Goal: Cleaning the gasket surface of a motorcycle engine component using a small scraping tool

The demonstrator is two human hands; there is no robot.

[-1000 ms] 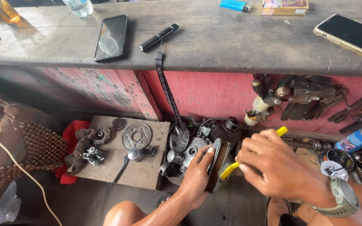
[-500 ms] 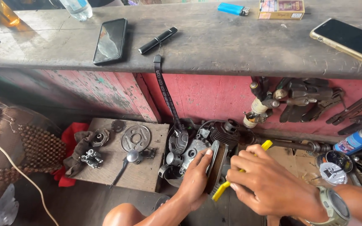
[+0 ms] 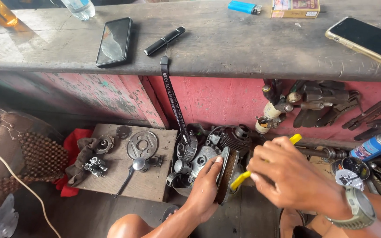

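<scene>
Weathered grey plank bench [image 3: 225,48] over peeling red boarding, with greasy metal engine parts [image 3: 199,154] heaped on the floor below. Flat ribbed plate [image 3: 226,174], set on edge, is clasped by the left hand [image 3: 206,187]. Yellow plastic handle [image 3: 265,161] is gripped by the right hand [image 3: 294,178], its tip at the plate.

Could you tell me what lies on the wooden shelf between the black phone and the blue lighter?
In the head view, a black pen-shaped stick with a hanging strap lies between the black phone and the blue lighter.
</scene>
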